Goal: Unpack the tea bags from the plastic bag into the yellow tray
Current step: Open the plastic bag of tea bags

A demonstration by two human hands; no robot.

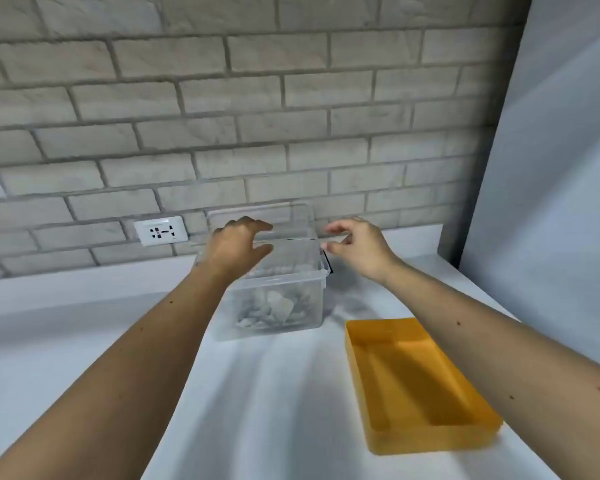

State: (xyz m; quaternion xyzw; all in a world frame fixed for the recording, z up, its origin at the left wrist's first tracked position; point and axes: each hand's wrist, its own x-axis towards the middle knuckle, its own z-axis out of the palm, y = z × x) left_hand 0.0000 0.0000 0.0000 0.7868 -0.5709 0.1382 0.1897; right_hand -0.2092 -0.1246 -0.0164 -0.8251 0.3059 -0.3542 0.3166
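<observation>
Tea bags (pixel 274 308) lie in clear box (pixel 291 278); left hand (pixel 236 244), right hand (pixel 359 245): fingers released.

Probably a home kitchen: white counter (pixel 84 341), brick-pattern wall (pixel 222 98) and wall socket (pixel 160 231).

Blurry, indistinct contents (pixel 274 308) in clear box (pixel 312 306)

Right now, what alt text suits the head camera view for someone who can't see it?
Two bare hands reach for a clear box: the left hand over its top, the right hand open beside it. Inside lie pale packets; an empty yellow tray sits right of it on a white counter.
</observation>
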